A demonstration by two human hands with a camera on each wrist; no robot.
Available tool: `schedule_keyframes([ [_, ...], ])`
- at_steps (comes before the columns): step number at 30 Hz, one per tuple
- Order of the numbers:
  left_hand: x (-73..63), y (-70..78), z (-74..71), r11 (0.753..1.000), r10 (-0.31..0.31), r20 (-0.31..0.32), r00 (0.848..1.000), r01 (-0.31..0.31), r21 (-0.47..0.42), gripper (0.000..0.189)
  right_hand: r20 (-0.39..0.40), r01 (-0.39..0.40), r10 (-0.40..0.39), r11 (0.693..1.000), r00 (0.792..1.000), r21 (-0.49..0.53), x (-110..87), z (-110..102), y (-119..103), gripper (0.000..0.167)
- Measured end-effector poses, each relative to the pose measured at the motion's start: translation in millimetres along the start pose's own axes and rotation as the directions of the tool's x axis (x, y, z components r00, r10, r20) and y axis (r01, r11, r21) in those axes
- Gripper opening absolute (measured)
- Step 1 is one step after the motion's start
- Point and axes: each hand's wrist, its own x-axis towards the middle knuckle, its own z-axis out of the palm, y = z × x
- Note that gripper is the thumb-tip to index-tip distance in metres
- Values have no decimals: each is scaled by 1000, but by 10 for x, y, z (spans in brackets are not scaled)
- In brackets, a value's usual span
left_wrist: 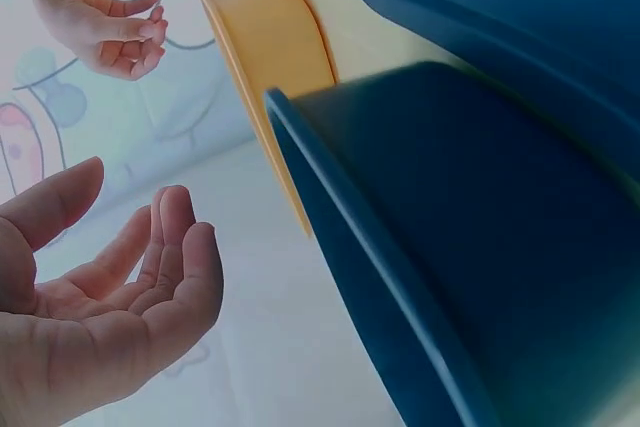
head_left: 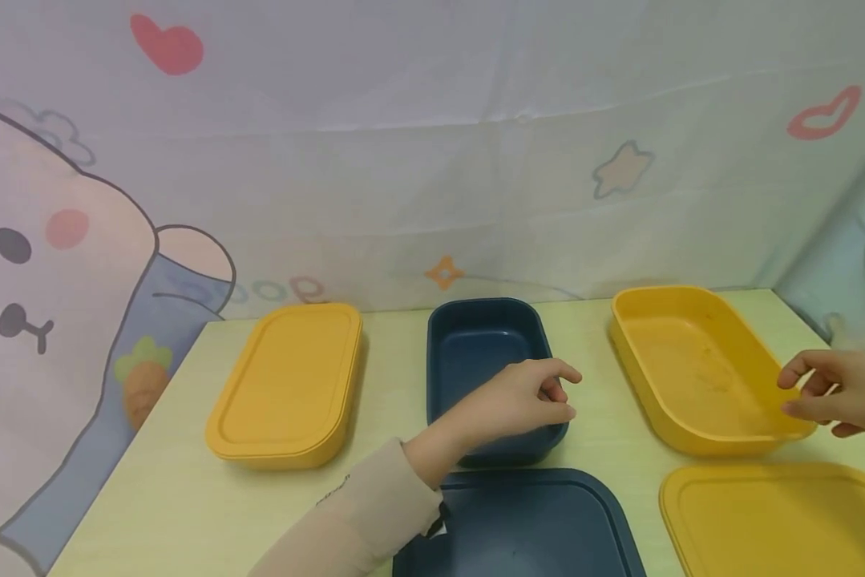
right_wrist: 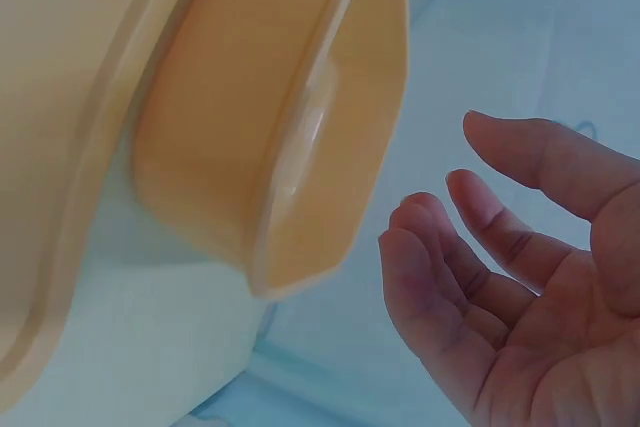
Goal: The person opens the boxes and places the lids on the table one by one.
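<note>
My left hand (head_left: pixel 522 394) hovers over the right side of the dark blue box (head_left: pixel 475 353), its fingers loosely bent around nothing. That box has no lid on it and shows a bare inside. Beside the right rim of the uncovered yellow box (head_left: pixel 681 369) hangs my right hand (head_left: pixel 846 393), also loosely curled with nothing in it. In the right wrist view a gap shows between those fingers and the yellow wall (right_wrist: pixel 235 97). A dark blue lid (head_left: pixel 526 529) lies in front of the blue box, partly under my left sleeve. The yellow lid (head_left: pixel 786 521) lies before the yellow box.
Another yellow box with its lid on (head_left: pixel 288 385) stands at the left of the pale table (head_left: pixel 151 513). Behind the table hangs a printed cloth (head_left: pixel 403 176) with a cartoon bear, hearts and a star.
</note>
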Motion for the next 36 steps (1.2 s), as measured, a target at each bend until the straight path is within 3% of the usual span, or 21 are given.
schedule_keyframes([
  [4, -83, -62, -72, 1000, -11, -19, 1000, 11, 0, 37, -16, 32, -32, 999, 999, -12, 27, 20, -126, 26],
  [13, -189, -218, -190, 1000, -21, -60, 998, 23, 21, 36, 91, 11, -21, 993, 996, 115, 94, 43, -368, 32],
  [25, -344, -355, -362, 1000, -20, -95, 995, 20, -4, 37, 102, 69, -86, 985, 991, 157, 208, 57, -663, 35],
  [36, -531, -412, -563, 998, -57, -166, 984, 54, -27, 37, 99, 155, -184, 956, 978, 251, 307, 97, -942, 31],
])
